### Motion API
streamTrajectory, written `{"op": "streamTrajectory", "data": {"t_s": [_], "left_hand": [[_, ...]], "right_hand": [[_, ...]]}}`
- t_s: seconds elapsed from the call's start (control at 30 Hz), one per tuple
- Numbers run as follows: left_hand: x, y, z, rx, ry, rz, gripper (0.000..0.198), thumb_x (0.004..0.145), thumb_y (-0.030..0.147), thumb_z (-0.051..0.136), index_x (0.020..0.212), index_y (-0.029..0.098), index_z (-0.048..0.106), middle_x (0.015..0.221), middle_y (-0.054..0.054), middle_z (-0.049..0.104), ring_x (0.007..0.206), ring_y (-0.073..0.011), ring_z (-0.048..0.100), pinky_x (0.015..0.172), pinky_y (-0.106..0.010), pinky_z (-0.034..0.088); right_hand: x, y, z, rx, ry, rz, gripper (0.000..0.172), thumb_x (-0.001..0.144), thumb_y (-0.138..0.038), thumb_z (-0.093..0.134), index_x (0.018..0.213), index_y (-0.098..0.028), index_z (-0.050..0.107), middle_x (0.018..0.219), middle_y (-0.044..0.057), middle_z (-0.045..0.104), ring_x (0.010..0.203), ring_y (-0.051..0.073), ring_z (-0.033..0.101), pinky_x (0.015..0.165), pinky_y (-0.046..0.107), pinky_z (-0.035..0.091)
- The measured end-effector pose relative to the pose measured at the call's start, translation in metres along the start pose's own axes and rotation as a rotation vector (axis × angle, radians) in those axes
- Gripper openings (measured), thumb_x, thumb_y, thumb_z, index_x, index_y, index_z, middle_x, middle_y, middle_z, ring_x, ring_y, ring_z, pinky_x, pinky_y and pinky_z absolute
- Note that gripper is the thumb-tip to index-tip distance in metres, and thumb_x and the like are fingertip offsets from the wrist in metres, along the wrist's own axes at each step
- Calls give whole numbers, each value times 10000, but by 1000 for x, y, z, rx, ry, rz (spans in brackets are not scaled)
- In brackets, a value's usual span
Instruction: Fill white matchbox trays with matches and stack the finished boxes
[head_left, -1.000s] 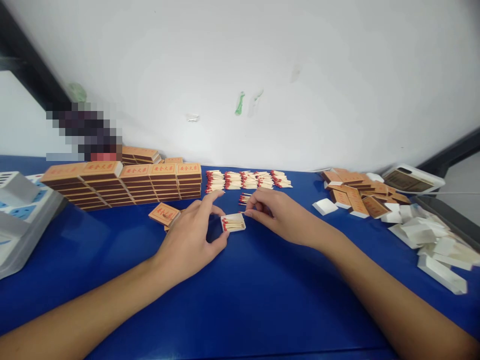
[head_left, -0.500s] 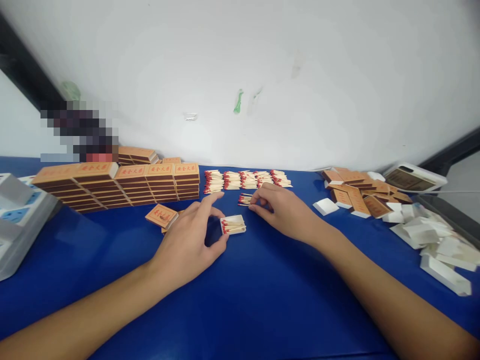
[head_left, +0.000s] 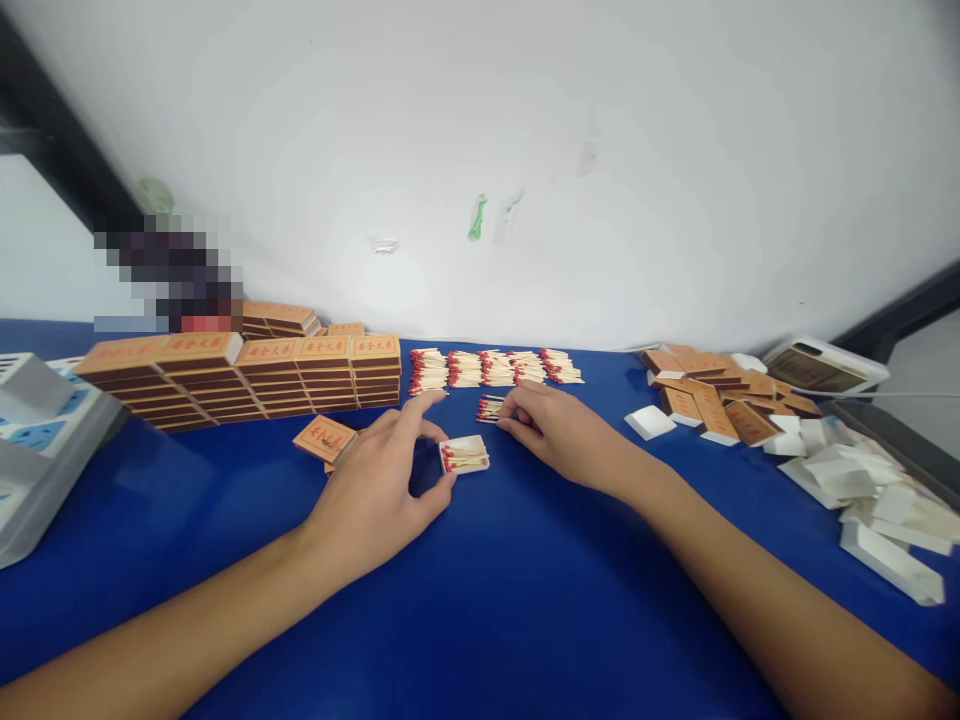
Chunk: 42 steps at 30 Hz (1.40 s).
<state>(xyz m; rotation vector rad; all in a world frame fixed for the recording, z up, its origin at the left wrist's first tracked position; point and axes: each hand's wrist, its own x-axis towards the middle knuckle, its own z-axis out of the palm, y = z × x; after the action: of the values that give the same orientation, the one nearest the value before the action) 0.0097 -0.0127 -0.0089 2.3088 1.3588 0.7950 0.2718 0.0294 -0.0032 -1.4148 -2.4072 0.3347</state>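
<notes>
A small white matchbox tray (head_left: pixel 477 467) with several red-tipped matches inside lies on the blue table. My left hand (head_left: pixel 379 470) curves around its left end, thumb at the near corner and a finger at the far corner, with the index finger raised. Just beyond the tray is a small pile of matches (head_left: pixel 489 407). At the right end of that pile, my right hand (head_left: pixel 551 425) has thumb and fingers pinched on matches, largely hidden by the fingers. Closed matchboxes (head_left: pixel 322 438) lie left of my left hand, partly covered by it.
Several match bundles (head_left: pixel 465 369) line the back by the white wall. Stacked matchboxes (head_left: pixel 285 375) stand at the left, near a grey-white plastic container (head_left: pixel 45 480). On the right are loose matchbox sleeves (head_left: pixel 712 395), white trays (head_left: pixel 892 500) and a white-edged device (head_left: pixel 825 362).
The view has tilted slightly, so everything sits a little lower. Both hands keep nearly the same places at the tray and the small match pile.
</notes>
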Motion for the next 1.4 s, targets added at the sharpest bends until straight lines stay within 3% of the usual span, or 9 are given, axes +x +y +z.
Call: {"op": "streamTrajectory", "data": {"t_s": [0.2,0.37,1.2,1.4], "left_hand": [[0,0,0,13,13,11,751,910,230,703,1565,316,345,1203,-12,762,1243,-292,662,1055,-492,522],[-1,0,0,15,10,11,751,909,217,703,1561,311,343,1203,-13,756,1219,-278,672,1042,-474,534],[-1,-1,0,12,-4,14,742,916,227,700,1559,293,337,1196,-9,755,1248,-283,656,1065,-481,522],[-1,-3,1,5,3,18,752,915,231,703,1563,304,329,1195,-1,755,1241,-277,654,1065,-465,514]], "right_hand": [[-6,-23,-6,135,9,-55,128,1065,-261,551,960,-214,606,938,41,640,791,173,575,695,302,426],[-10,-45,0,85,-50,-121,99,1037,-159,538,1022,-196,629,1007,64,647,820,177,598,717,317,448],[-9,-40,6,187,-110,-58,134,1064,-237,591,934,-208,571,947,34,643,799,172,567,704,297,400],[-11,-34,-5,175,-134,-55,140,1051,-259,621,921,-211,601,892,1,605,761,151,537,679,288,381]]}}
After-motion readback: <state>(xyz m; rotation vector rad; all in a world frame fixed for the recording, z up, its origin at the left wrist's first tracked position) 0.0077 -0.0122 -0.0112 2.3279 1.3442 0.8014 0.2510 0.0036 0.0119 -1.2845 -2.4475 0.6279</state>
